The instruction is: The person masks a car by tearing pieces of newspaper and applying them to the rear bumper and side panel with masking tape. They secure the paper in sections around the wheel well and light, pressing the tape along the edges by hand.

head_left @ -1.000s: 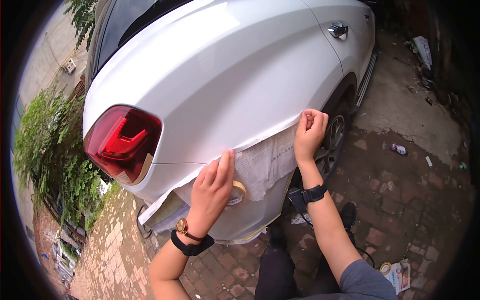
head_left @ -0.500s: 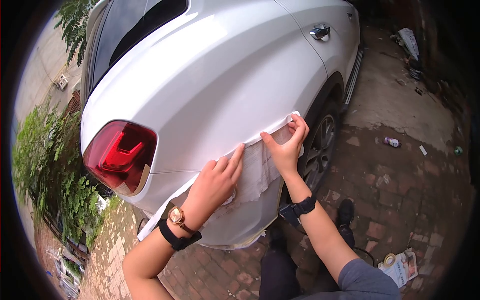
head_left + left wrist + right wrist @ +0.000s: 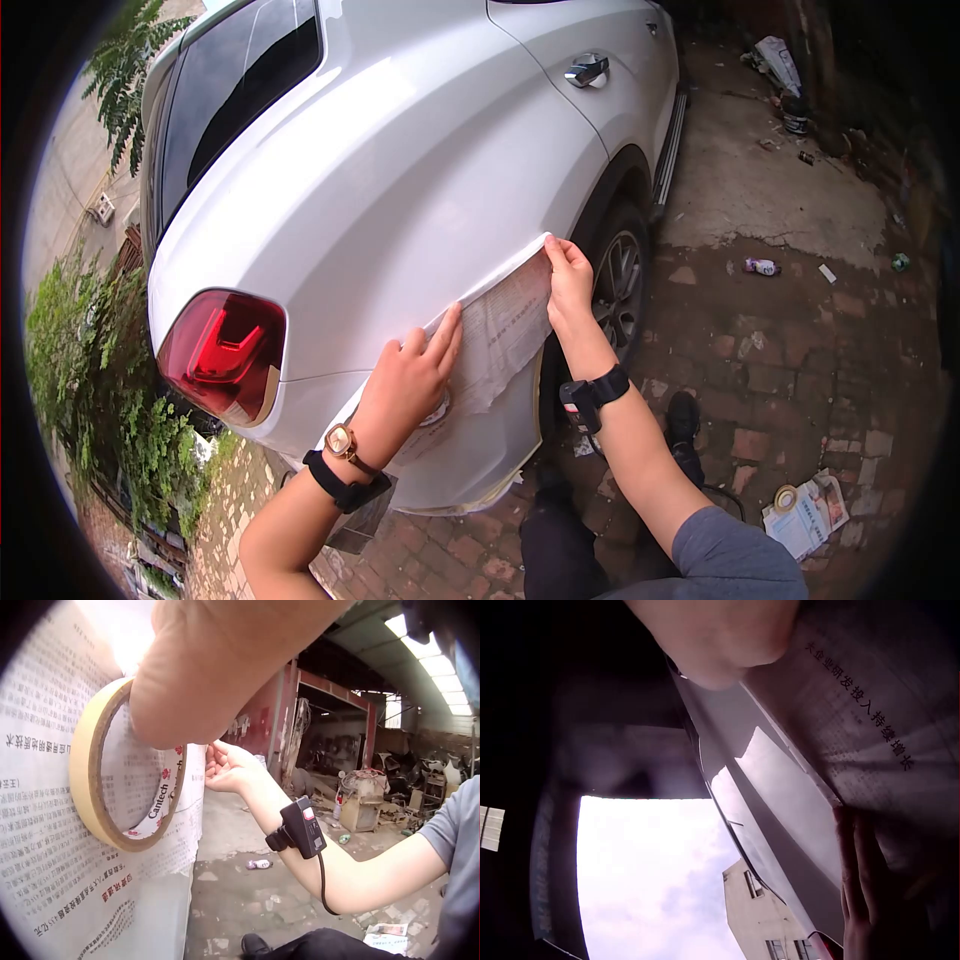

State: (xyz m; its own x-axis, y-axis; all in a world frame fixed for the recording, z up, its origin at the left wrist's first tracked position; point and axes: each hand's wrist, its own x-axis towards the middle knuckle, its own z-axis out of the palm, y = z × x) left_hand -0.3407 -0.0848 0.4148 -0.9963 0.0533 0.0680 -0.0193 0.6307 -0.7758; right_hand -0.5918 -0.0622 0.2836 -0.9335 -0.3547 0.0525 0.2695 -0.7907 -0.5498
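A sheet of newspaper (image 3: 500, 335) hangs along the lower rear side of a white car (image 3: 430, 210), a white strip running along its top edge. My left hand (image 3: 408, 378) presses on that edge with straight index and middle fingers. A roll of masking tape (image 3: 88, 772) hangs at this hand against the newspaper, its upper part hidden behind the hand in the left wrist view. My right hand (image 3: 570, 288) pinches the sheet's upper corner between thumb and fingers, near the rear wheel (image 3: 618, 285).
Left of the hands is the red tail light (image 3: 225, 350). On the brick ground at lower right, another tape roll (image 3: 786, 498) lies on a folded newspaper (image 3: 815, 520). A crumpled bottle (image 3: 762, 267) lies farther off. Cluttered machinery (image 3: 364, 799) stands behind.
My right hand first held the corner, then spread its thumb along the edge, and now pinches the corner again. The left fingers stay on the edge. The head view has shifted.
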